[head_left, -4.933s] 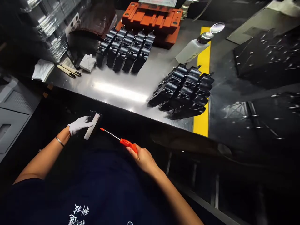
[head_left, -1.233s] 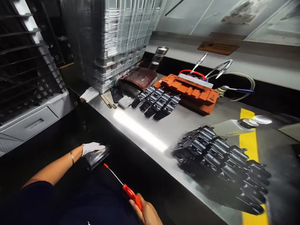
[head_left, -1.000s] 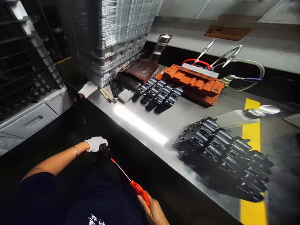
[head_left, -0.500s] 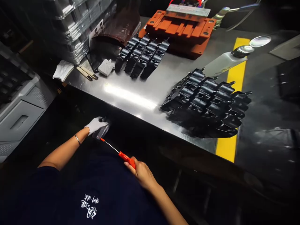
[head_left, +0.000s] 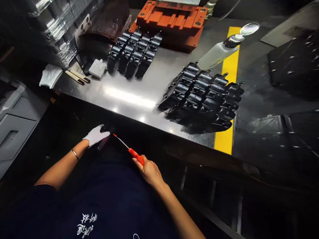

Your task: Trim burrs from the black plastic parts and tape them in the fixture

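Note:
My left hand (head_left: 96, 136), in a white glove, holds a dark part (head_left: 102, 143) in front of the metal bench's edge. That part's outline blends into the dark background. My bare right hand (head_left: 149, 168) is wrapped round the orange handle of a screwdriver (head_left: 135, 154). Its thin shaft points up and left, with the red tip close beside the dark part; whether they touch is unclear. Beyond my hands, ribbed black parts stand on the bench in a smaller group (head_left: 136, 53) and a larger group (head_left: 201, 96).
An orange fixture (head_left: 171, 23) sits at the back of the metal bench (head_left: 119, 99). Near the larger group lies a whitish bottle (head_left: 215, 54). White cloths (head_left: 98, 68), two marked sticks (head_left: 74, 77) and stacked trays (head_left: 59, 36) are at left, above a grey bin (head_left: 18, 129).
The view has shifted, moving the bench items left and up. The dark part in my left hand has turned and looks darker. The screwdriver tip has moved up, toward the part's upper right.

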`<state>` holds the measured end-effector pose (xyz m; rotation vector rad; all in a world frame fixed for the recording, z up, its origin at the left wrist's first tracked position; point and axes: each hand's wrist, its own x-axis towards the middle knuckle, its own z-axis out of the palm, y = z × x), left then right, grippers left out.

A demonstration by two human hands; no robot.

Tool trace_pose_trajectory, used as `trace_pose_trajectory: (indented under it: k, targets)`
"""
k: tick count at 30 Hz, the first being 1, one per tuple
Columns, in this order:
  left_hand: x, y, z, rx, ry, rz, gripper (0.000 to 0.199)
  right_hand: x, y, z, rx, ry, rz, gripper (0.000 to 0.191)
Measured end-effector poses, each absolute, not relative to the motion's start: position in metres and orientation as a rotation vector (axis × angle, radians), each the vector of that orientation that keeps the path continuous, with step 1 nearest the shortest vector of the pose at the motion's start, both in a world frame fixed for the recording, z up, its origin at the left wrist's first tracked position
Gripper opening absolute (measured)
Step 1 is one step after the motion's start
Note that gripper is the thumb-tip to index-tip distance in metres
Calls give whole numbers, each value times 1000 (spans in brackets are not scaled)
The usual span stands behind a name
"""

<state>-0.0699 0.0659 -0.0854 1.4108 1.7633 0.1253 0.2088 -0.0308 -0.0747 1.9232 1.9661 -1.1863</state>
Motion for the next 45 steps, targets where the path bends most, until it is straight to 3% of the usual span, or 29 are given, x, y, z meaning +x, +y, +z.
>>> trace_pose_trajectory:
  k: [9, 16, 22, 26, 29, 34, 40, 45]
  targets:
    - [-70, 56, -75, 1529, 1721, -83, 67, 212, -29, -80, 1952, 1894, -1253, 44]
    - [-94, 52, -70, 1410, 1721, 60, 66, 251, -38, -86, 2013, 1941, -1690, 49]
    - [-61, 85, 36, 1397, 1254, -14, 65, 285, -53, -87, 2082, 1942, -1720, 43]
    - [22, 152, 90, 1785, 1430, 347, 61, 269, -57, -81, 2086, 1995, -1677, 38]
    - [89, 205, 92, 2017, 1579, 395, 56, 254, -62, -74, 2062, 2069, -1639, 39]
    - [151, 254, 91, 2411, 1677, 143, 41, 252, -81, -72, 2197, 2101, -1606, 44]
    - [145, 289, 96, 2625, 1911, 20, 41, 260, -95, -82, 2349, 2113, -1584, 51]
    - [126, 259, 88, 2609, 1861, -66, 39, 258, -90, -73, 2659, 2237, -1422, 61]
